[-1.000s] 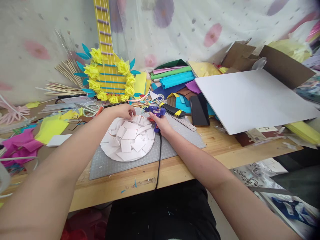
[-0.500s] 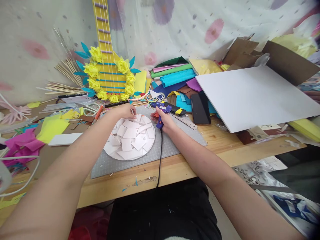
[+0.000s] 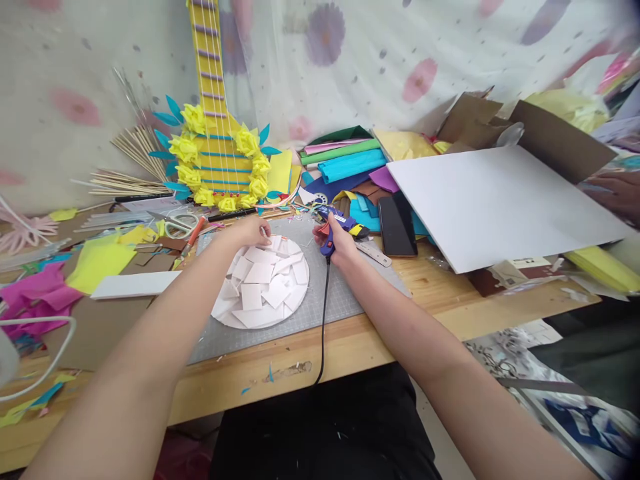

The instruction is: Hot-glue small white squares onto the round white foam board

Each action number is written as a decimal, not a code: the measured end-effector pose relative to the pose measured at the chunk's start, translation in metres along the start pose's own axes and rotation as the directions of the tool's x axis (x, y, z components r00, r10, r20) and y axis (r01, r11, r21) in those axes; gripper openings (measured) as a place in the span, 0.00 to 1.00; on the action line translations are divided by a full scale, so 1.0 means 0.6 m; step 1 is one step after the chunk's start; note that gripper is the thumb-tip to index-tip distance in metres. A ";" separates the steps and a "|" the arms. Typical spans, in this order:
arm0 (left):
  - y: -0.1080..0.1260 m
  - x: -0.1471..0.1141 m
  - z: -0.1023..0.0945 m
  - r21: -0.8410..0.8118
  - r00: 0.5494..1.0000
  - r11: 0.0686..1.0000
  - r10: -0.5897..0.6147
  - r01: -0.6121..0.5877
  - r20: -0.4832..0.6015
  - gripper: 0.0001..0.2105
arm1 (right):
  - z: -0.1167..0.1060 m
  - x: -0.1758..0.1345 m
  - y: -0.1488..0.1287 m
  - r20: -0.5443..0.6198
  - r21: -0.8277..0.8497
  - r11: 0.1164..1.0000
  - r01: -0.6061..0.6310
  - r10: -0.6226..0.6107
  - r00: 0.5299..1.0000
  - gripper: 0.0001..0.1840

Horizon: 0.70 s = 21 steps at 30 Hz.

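Note:
A white round board [image 3: 246, 321] lies on the grey cutting mat [image 3: 345, 300], covered with overlapping white card pieces [image 3: 260, 273]. At its far edge, the curled fingers of my left hand [image 3: 254, 232] are closed just over the pieces; whether a piece is between the fingertips is hidden. To the right of the board, my right hand [image 3: 341, 241] is wrapped round a blue glue gun [image 3: 327, 248] with a red trigger. Its nozzle points away to the left, and its black cord [image 3: 326, 300] runs down over the table's front edge.
Behind stands a yellow paper guitar [image 3: 225, 160] with yellow flowers. A phone [image 3: 397, 225], a metal ruler [image 3: 374, 253] and a large white board [image 3: 505, 207] lie to the right. Scissors [image 3: 181, 225], an orange-handled cutter [image 3: 194, 235] and coloured paper [image 3: 103, 263] lie to the left.
My right hand and the glue gun have shifted slightly right, away from the round board. My left hand stays at the board's far edge. The whole view has tilted a little.

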<state>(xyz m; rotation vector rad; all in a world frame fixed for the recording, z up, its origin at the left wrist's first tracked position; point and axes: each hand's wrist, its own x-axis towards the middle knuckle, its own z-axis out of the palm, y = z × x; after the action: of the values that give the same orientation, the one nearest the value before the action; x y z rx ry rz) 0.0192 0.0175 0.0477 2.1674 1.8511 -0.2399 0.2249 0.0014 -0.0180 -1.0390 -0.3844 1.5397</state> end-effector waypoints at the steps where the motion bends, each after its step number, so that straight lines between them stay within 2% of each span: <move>1: 0.002 -0.001 0.000 0.007 1.000 1.000 -0.007 0.007 -0.001 0.14 | -0.001 0.000 -0.002 -0.003 0.007 1.000 -0.003 0.003 1.000 0.19; 4: 0.004 -0.002 -0.001 0.014 1.000 1.000 -0.013 0.013 0.002 0.14 | -0.001 0.000 -0.005 0.008 -0.014 1.000 -0.006 0.006 1.000 0.18; 8: 0.005 -0.002 -0.004 0.012 1.000 1.000 0.005 -0.005 0.006 0.12 | -0.002 -0.002 0.002 0.072 -0.132 0.991 0.015 -0.005 0.997 0.16; 11: 0.003 -0.005 -0.002 -0.005 1.000 1.000 -0.003 0.003 0.005 0.13 | -0.002 -0.005 0.011 0.124 -0.225 0.970 0.088 -0.062 0.990 0.10; 14: -0.002 -0.012 0.008 -0.050 0.998 0.999 -0.016 0.013 -0.060 0.16 | -0.003 -0.008 0.021 0.145 -0.308 0.931 0.198 -0.160 0.976 0.06; 17: -0.010 -0.016 0.023 -0.072 0.991 0.997 0.005 -0.014 -0.136 0.17 | -0.007 -0.005 0.030 0.153 -0.476 0.836 0.273 -0.228 0.962 0.06; 21: -0.013 -0.015 0.036 -0.060 0.990 0.998 0.010 -0.018 -0.140 0.15 | -0.016 0.003 0.037 0.143 -0.734 0.604 0.310 -0.309 0.940 0.09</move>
<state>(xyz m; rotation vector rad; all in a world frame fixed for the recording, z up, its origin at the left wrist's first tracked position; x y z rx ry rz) 0.0110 0.0034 0.0294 2.2055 1.8892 -0.0287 0.2186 -0.0062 -0.0405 -1.5031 -1.2227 1.0428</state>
